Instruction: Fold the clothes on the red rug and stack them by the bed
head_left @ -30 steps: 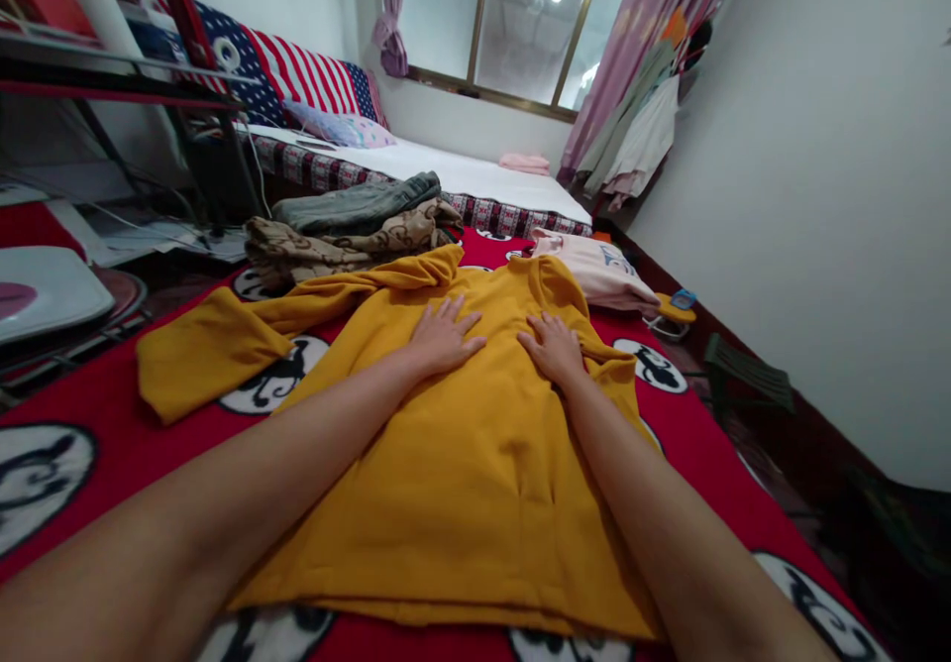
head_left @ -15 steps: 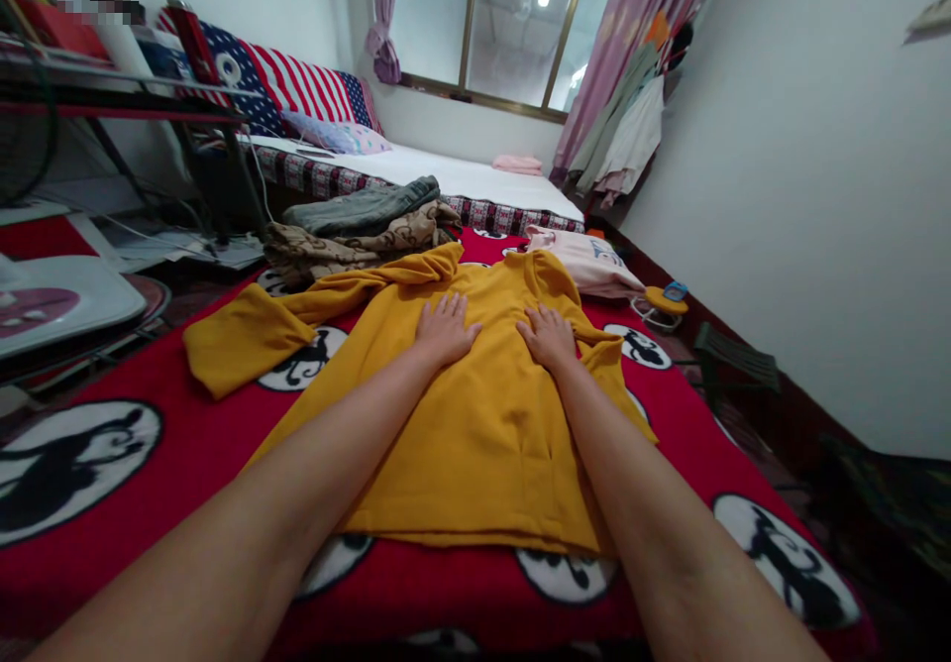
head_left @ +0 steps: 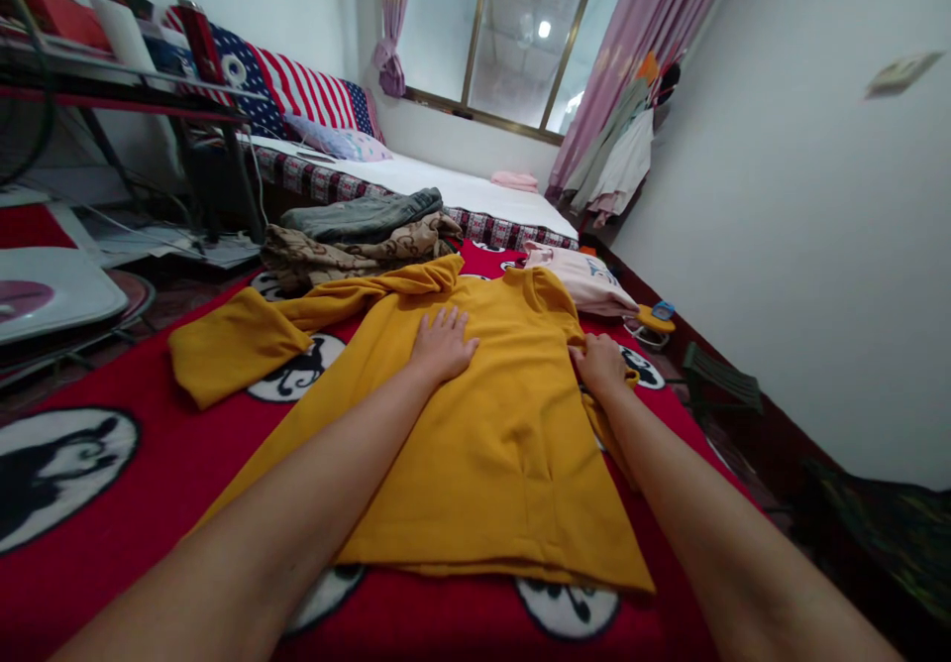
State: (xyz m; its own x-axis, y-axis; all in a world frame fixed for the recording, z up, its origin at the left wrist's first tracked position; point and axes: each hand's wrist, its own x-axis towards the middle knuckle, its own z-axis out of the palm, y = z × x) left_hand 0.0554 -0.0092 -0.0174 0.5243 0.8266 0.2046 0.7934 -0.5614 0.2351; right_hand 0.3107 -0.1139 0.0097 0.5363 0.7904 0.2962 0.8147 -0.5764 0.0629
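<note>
A mustard-yellow long-sleeved top lies spread on a red blanket with black-and-white round prints. My left hand rests flat on its upper body, fingers stretched and a little apart. At the right side, by the armpit, my right hand has its fingers curled around the yellow sleeve, part of which trails below along the right edge. The other sleeve stretches out to the left with a bend in it. The right fingertips are partly hidden by the hand and cloth.
Beyond the top lie folded jeans, brown patterned clothing and a folded pink garment. A bed stands under the window. On the right are a yellow stool and a dark green folding stool; a desk stands left.
My right hand has moved right, from lying flat on the chest to gripping the sleeve at the side. The right hem now spreads farther out. My left hand stays flat on the top.
</note>
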